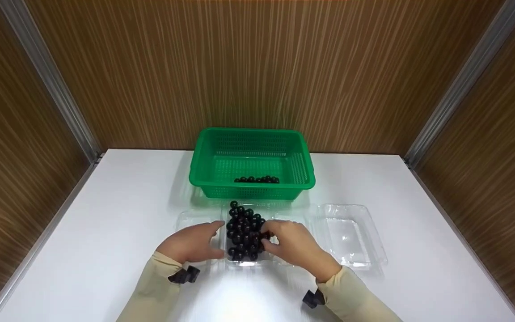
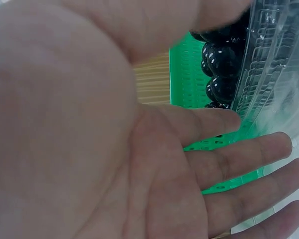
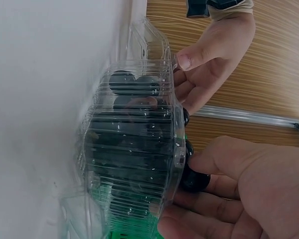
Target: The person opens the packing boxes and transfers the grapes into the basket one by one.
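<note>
A bunch of black grapes (image 1: 242,232) lies in a clear plastic clamshell box (image 1: 248,263) in the middle of the table. At the box's right side my right hand (image 1: 295,243) pinches grapes at the edge of the bunch. The right wrist view shows a dark grape (image 3: 194,180) between its thumb and fingers. My left hand (image 1: 195,242) is at the box's left side, thumb and fingers spread apart. In the left wrist view, its fingers (image 2: 239,162) extend beside the clear wall, with nothing in the palm.
Behind the box stands a green plastic basket (image 1: 252,193) with more black grapes (image 1: 257,180) at its near side. Clear plastic containers lie on both sides, including an open one (image 1: 349,237) on the right. Wood-grain panels (image 1: 257,67) enclose the white table (image 1: 105,201).
</note>
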Demonstrator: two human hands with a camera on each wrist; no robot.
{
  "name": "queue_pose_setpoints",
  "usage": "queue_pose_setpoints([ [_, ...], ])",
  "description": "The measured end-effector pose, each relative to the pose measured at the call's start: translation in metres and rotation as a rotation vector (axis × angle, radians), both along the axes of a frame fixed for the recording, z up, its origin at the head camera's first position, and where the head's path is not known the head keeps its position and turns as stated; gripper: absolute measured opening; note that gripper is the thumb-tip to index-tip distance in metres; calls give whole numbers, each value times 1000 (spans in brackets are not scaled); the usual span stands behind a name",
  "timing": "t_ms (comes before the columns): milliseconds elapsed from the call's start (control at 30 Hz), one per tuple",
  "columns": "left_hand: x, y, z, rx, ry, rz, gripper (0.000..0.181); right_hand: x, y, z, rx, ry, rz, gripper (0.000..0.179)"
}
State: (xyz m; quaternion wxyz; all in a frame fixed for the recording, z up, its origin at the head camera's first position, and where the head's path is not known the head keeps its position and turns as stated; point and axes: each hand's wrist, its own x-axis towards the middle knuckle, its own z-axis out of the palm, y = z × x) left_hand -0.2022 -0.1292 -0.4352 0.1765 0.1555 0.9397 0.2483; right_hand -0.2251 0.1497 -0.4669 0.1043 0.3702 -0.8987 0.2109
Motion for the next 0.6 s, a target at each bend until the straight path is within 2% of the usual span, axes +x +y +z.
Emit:
queue_pose_setpoints([
  [300,0,1,-1,13,6,13,86,0,1,-1,10,11,-16,11],
  [600,-1,1,-3,12,17,-5,91,1,0,0,32,1,-43,12],
])
